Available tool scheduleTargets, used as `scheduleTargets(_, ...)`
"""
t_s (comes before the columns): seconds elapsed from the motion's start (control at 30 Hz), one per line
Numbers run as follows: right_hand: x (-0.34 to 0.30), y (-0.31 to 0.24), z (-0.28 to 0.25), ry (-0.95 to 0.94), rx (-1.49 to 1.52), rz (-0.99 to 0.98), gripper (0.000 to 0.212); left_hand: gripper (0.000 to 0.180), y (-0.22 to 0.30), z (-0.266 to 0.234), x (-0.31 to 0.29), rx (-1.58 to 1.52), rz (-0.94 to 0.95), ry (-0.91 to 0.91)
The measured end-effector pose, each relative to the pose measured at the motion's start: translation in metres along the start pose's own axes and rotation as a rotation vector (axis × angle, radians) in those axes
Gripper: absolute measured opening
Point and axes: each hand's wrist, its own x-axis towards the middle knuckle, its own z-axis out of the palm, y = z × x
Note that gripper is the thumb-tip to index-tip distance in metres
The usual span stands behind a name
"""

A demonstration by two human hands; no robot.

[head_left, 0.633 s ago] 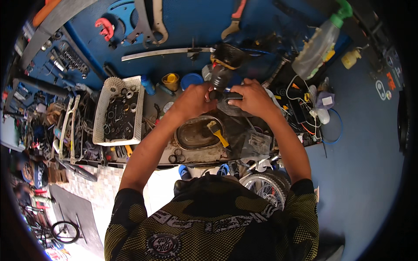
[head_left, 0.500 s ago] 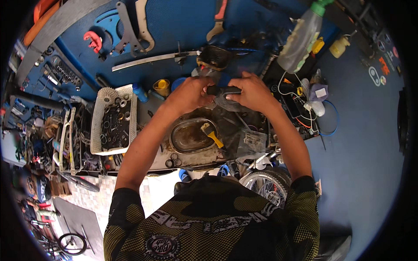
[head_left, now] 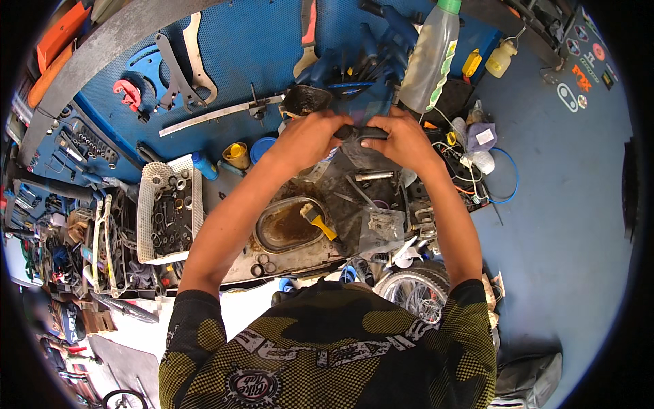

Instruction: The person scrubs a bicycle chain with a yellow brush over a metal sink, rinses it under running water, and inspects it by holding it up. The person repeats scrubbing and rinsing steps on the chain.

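My left hand and my right hand are raised over the far part of the workbench, thumbs facing each other. Between them they grip a short black piece, its kind not clear. Crumpled see-through plastic hangs just beneath it. Below my forearms lies an oval metal tray, stained brown inside. A brush with a yellow handle rests across the tray's right side. Right of it is a clear plastic bag with something pale in it.
A white basket of small metal parts stands at the left, near a blue bottle and a yellow cup. A spray bottle hangs at the upper right. Tools, including a red-handled wrench, hang on the blue wall. Below the bench stands a bicycle wheel.
The view has shifted, so the wall tools and spray bottle appear further left. Both hands still grip the black piece. A metal cylinder on the bench now shows below the right hand.
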Motion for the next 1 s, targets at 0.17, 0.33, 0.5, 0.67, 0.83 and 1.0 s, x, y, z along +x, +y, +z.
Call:
scheduleTargets(0.17, -0.003, 0.013, 0.006, 0.037, 0.002, 0.017, 0.040, 0.047, -0.007, 0.021, -0.002, 0.019, 0.105, 0.317)
scheduleTargets(0.33, -0.006, 0.027, 0.015, 0.074, -0.033, -0.062, 0.041, 0.054, -0.015, 0.025, 0.007, 0.031, -0.097, -0.083)
scheduleTargets(0.5, -0.001, 0.059, 0.040, 0.112, 0.038, 0.035, 0.044, 0.043, -0.014, 0.031, -0.014, -0.014, 0.031, 0.205)
scheduleTargets(0.67, 0.009, 0.102, 0.088, 0.137, 0.035, 0.196, 0.053, 0.039, 0.005, 0.050, -0.051, -0.153, -0.094, -0.062)
scheduleTargets(0.83, 0.000, 0.128, 0.116, 0.032, 0.007, 0.320, 0.056, 0.039, 0.014, 0.096, -0.078, -0.146, -0.156, -0.274)
scheduleTargets(1.0, -0.017, 0.111, 0.106, 0.095, -0.080, 0.292, 0.058, 0.043, 0.041, 0.173, -0.097, -0.239, -0.014, -0.424)
